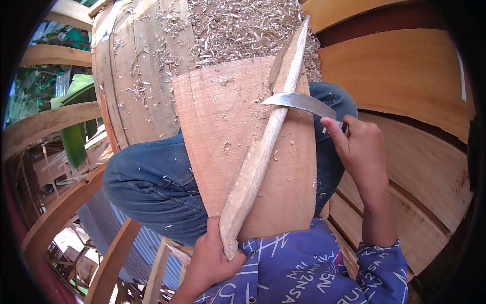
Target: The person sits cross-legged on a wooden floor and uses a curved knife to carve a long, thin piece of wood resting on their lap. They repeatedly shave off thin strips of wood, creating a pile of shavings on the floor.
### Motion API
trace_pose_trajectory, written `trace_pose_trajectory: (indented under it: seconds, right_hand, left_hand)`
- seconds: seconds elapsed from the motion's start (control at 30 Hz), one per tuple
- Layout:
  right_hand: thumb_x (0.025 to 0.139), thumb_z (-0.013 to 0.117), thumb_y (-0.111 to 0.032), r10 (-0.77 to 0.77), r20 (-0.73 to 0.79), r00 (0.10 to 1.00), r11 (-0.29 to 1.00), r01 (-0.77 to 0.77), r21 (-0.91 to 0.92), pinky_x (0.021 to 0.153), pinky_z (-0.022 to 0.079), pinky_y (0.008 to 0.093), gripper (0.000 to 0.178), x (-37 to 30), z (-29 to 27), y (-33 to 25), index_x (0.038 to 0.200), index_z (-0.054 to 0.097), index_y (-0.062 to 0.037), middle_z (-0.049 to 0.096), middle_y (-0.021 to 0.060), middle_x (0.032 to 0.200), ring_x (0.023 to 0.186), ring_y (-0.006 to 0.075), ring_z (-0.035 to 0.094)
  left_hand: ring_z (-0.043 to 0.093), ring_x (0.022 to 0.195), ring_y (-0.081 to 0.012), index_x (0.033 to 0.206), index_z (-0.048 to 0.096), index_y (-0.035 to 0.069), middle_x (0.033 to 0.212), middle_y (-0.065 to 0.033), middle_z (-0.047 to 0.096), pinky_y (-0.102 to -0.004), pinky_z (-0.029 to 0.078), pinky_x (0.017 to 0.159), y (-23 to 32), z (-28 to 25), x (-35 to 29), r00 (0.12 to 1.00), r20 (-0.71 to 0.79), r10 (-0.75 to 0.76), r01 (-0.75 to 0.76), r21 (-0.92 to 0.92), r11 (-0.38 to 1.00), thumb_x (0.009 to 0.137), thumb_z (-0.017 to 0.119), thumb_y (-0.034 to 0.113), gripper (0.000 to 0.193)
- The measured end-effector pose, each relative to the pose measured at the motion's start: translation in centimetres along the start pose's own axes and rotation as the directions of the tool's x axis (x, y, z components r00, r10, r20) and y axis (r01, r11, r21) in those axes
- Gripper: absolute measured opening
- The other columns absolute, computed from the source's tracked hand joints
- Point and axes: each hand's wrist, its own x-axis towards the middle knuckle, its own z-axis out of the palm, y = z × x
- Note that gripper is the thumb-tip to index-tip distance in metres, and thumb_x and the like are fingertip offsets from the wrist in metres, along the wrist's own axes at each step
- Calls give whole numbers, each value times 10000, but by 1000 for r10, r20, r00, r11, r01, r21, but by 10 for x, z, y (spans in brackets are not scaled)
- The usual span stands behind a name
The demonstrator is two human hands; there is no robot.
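Observation:
A long, partly shaved wooden stick (255, 164) lies slantwise over a flat reddish board (212, 131) on my lap. My left hand (215, 261) is closed around its thick near end, close to my shirt. In my right hand (362, 147) is a knife (304, 103) with a curved metal blade; its handle is mostly hidden by my fingers. The blade crosses the stick's upper part, its tip pointing left. Pale bare wood shows along the stick, with darker bark-like patches near its far end and left side. Small shavings dot the board.
Curled wood shavings (243, 30) are heaped on the plank floor (147, 76) beyond the board. Slatted railing (61, 121) runs along the left, with a green leaf (75, 137) behind it. Wooden panels (395, 71) stand at the right. My bent legs in jeans (152, 187) support the board.

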Motion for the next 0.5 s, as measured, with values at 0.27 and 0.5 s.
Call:
trace_pose_trajectory:
  seconds: [0.27,0.5]
  right_hand:
    - [838,618,-546,-83,-25,996,996,83,-28,465,475,396,580,-2,7,4,610,593,-13,561,162,517,487,333,602]
    - [812,649,-545,-426,118,897,900,408,151,431,457,360,536,-61,19,-14,594,574,-60,568,118,518,462,275,603]
  left_hand:
    - [629,724,-383,1151,370,-30,782,-233,584,-403,485,660,-2,3,0,1000,-25,-1,1,1,1000,676,647,112,567]
    - [663,730,-418,1171,391,-37,792,-257,630,-444,528,650,-2,7,3,993,-94,66,-50,163,985,704,711,193,611]
